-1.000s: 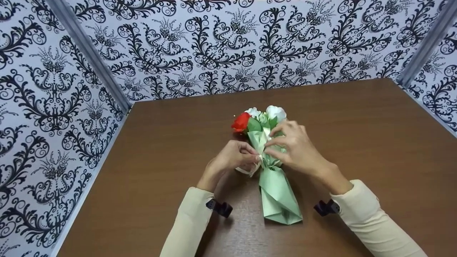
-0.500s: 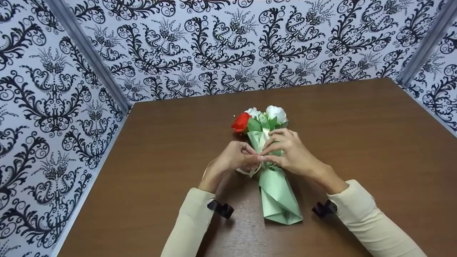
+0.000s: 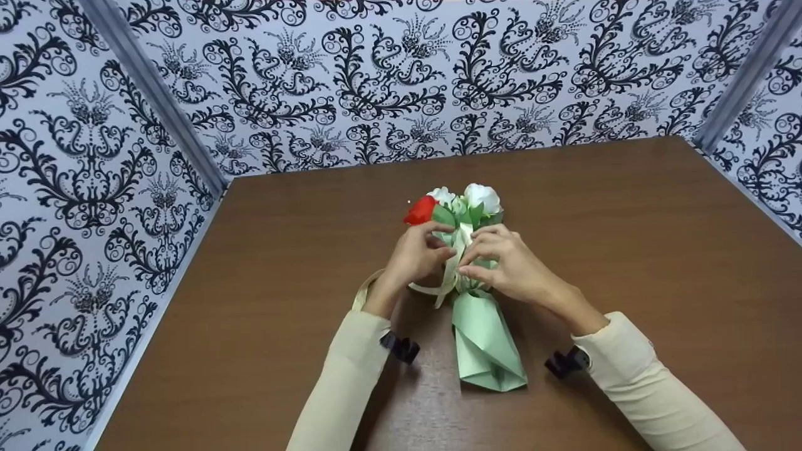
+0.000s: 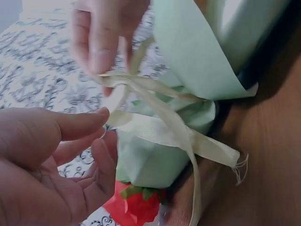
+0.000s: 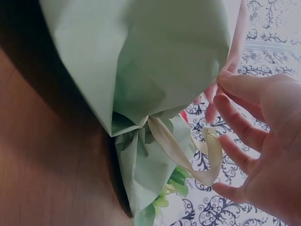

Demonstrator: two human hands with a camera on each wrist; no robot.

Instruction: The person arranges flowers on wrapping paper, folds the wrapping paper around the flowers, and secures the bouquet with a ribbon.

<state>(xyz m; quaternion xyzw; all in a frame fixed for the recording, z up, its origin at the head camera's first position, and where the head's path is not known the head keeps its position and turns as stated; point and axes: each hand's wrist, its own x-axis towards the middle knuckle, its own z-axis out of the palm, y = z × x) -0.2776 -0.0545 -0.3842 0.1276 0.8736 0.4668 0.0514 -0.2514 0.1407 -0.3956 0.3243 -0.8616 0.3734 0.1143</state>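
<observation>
A bouquet in light green wrapping paper [image 3: 489,344] lies on the table, its flowers pointing away from me. A cream ribbon [image 4: 150,129] goes around its gathered waist, with loops and a frayed loose end. My right hand [image 3: 517,269] pinches the ribbon above the waist, thumb against fingers; in the right wrist view the paper partly hides that pinch. On the bouquet's left, my left hand [image 3: 410,257] has its thumb and fingers apart, the thumb tip close to a ribbon loop; whether it touches is unclear. A red flower [image 3: 421,210] and white flowers [image 3: 482,197] stick out at the top.
The brown wooden table [image 3: 301,250] spreads around the bouquet. Patterned wall panels [image 3: 388,81] border its back and sides. A ribbon strand [image 3: 366,288] loops beside the left wrist. Dark wrist cameras [image 3: 401,348] sit at both cuffs.
My right hand has come in to the ribbon and pinches it. My left hand, which pinched the ribbon at the waist, has let go there and moved slightly up toward the flowers.
</observation>
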